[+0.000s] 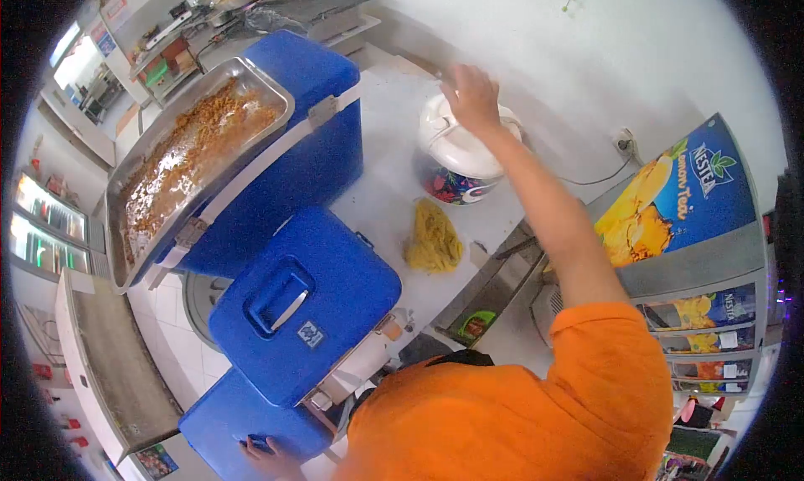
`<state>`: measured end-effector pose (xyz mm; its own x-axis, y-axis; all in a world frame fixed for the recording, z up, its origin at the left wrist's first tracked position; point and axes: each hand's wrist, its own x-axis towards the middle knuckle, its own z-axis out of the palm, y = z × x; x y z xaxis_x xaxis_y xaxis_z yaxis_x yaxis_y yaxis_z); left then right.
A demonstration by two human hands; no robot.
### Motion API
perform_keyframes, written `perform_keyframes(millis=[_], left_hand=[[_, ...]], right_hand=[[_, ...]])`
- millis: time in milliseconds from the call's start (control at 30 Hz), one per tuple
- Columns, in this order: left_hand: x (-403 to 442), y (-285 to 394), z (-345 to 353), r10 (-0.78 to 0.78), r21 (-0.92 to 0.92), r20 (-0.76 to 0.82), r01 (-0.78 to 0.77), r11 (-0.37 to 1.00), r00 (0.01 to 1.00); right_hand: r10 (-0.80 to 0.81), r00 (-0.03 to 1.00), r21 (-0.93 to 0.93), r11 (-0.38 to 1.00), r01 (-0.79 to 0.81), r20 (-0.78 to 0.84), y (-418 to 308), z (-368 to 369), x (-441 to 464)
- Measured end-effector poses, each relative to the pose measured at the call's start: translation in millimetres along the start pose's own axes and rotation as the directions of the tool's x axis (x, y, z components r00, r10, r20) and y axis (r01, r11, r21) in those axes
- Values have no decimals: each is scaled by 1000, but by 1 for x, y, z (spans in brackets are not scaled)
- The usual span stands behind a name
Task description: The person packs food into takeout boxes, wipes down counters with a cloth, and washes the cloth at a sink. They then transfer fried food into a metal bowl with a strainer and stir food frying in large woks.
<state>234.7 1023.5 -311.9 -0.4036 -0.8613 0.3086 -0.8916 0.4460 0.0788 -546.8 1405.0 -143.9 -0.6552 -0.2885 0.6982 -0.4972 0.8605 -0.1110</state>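
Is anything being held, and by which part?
It cannot be told: the left hand is at a blue cooler's dark handle, the right hand by the rice cooker's lid.

The cooler lid (335, 272) was blue; the sleeve (607, 339) to its right, orange. The yellow cloth (434, 236) lay beyond it, near a white-topped container (469, 150) banded with a multicoloured floral pattern.

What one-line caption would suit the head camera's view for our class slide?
Right hand at a white-lidded pot, left hand at a blue box, tray of brown food nearby.
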Motion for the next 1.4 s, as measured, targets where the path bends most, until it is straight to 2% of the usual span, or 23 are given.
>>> perform_keyframes(millis=[33,67,100,133,167,233,300,333,433,533,633,733,767,833,867,900,933,967,1000,1067,1167,1333,1400], left_hand=[[-3,-5,6,8,-2,-15,-8,1000,1000],[-4,-8,8,18,-4,-28,-18,1000,999],[-4,-5,5,12,-18,-13,-12,1000,1000],[-3,2,1,11,-31,3,-10,999,1000],[0,4,-3,10,-44,16,-10,999,1000],[3,-7,4,44,-87,42,-40,995,998],[2,-15,10,81,-117,49,-75,990,996],[2,-17,10,85,-89,52,-80,993,995],[4,-24,18,114,-28,53,-112,993,992],[4,-42,28,115,-17,61,-114,993,992],[0,-2,1,16,-45,125,-11,999,992],[0,-8,6,-48,-38,175,55,998,983],[0,-12,9,-71,-24,191,77,997,979],[-4,-81,54,209,207,189,-247,947,959],[-5,-112,75,344,322,182,-386,865,921],[-6,-94,61,208,190,214,-249,950,955],[-4,-54,33,64,59,242,-81,995,968],[0,-5,0,-77,-52,264,94,994,961],[-2,-19,11,-50,12,246,49,999,968],[5,12,-8,-92,43,304,83,996,948],[6,-1,3,127,-87,119,-117,989,985],[7,-4,10,99,-83,77,-92,992,992],[7,-6,10,129,-75,72,-124,989,989]], right_hand=[[39,993,130,991,-24,-115,-23,-11,-24],[143,987,376,913,-158,68,-58,-36,-59],[154,970,349,913,-212,186,-89,-52,-103],[-28,989,320,947,-21,148,-102,-45,-161],[-44,869,358,921,-156,493,-114,-52,-195],[93,898,160,971,-177,430,-120,-10,-291],[119,918,-30,993,-117,379,-106,69,-339],[129,926,-128,988,-88,354,-105,90,-349],[83,778,-27,996,-84,623,-111,105,-271],[9,926,138,988,-66,377,-112,105,-273],[-24,940,227,972,-58,341,-102,52,-318],[114,704,329,824,-462,701,-75,-67,-259],[261,668,356,682,-639,697,-55,-66,-271],[476,732,139,785,-603,487,9,-17,-309],[432,862,-189,900,-393,266,57,22,-322],[363,896,-91,932,-351,256,107,40,-309],[426,879,-117,905,-409,214,133,47,-285],[557,793,-187,830,-525,248,152,51,-267],[674,688,-263,738,-621,268,144,31,-233],[437,895,-339,858,-386,87,160,56,-279],[437,880,-244,888,-390,186,73,28,-322],[232,789,-144,973,-182,569,-116,48,-360],[290,804,19,937,-350,520,-145,78,-299]])
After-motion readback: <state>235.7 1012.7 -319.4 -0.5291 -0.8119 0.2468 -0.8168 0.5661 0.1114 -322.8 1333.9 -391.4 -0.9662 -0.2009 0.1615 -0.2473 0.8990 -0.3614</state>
